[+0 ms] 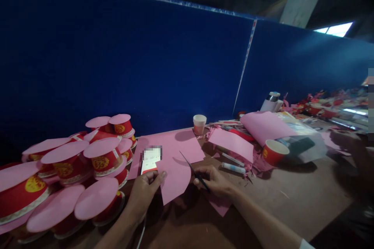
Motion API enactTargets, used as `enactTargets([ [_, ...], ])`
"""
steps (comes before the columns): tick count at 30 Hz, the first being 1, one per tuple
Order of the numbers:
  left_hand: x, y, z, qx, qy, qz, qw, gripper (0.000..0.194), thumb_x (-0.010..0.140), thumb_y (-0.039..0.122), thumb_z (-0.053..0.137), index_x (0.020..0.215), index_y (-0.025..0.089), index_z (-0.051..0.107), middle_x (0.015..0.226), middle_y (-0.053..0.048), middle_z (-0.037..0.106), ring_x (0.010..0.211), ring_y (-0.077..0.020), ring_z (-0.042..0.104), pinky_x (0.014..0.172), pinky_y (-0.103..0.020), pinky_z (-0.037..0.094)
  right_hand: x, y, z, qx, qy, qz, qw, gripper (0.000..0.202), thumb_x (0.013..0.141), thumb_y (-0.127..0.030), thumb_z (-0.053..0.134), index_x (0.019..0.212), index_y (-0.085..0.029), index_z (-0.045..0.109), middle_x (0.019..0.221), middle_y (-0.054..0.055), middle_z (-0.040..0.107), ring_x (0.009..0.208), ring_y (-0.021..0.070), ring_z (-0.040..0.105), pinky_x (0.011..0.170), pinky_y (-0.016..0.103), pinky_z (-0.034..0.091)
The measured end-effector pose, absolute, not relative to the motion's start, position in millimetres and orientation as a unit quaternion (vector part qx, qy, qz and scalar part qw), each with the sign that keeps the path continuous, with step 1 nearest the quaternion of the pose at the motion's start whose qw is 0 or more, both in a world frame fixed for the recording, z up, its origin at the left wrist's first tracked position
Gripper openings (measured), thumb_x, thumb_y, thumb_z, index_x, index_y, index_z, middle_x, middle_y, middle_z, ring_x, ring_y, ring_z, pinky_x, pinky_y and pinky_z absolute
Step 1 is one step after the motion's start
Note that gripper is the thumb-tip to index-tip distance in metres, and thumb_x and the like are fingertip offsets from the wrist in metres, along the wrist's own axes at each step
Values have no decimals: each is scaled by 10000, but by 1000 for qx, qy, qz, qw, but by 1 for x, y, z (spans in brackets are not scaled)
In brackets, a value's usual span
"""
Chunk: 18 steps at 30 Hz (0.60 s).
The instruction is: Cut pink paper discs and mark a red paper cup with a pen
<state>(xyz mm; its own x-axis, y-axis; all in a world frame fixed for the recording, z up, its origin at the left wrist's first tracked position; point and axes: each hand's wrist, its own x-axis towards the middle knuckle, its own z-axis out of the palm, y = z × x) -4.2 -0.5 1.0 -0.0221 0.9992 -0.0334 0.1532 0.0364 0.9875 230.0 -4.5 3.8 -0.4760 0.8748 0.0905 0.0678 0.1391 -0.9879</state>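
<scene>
A sheet of pink paper (173, 177) with a curved right edge is pinched at its left side between the thumb and fingers of my left hand (148, 186). My right hand (213, 181) grips dark scissors (201, 182), whose blade points up and left at the curved edge. Behind the sheet, a phone (152, 157) with a lit screen shows partly; the paper and my left hand cover the rest. Larger pink paper (181, 142) lies flat beneath. A pink offcut (219, 204) rests under my right wrist.
Several red paper cups topped with pink discs (101, 155) stand at the left. A white cup (200, 123), a red cup (274, 151), a marker (233, 168) and pink scraps (230, 144) lie to the right. A blue partition (131, 58) rises behind the table.
</scene>
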Motion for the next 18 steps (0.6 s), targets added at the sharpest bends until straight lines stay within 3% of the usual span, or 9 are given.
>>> enactTargets([
  [10, -2, -3, 4, 503, 537, 478, 480, 372, 597, 515, 672, 566, 157, 576, 538, 12, 539, 518, -128, 460, 511, -251, 353, 230, -7, 11, -369, -672, 525, 369, 265, 792, -383, 588, 884, -152, 679, 646, -26, 540, 539, 85, 404, 490, 193, 303],
  [18, -2, -3, 5, 502, 540, 486, 469, 407, 573, 553, 668, 559, 154, 584, 520, 10, 540, 514, -134, 476, 502, -254, 365, 235, -4, 0, -421, -655, 525, 343, 296, 790, -403, 596, 938, -155, 661, 507, -38, 481, 428, 79, 417, 396, 182, 302],
])
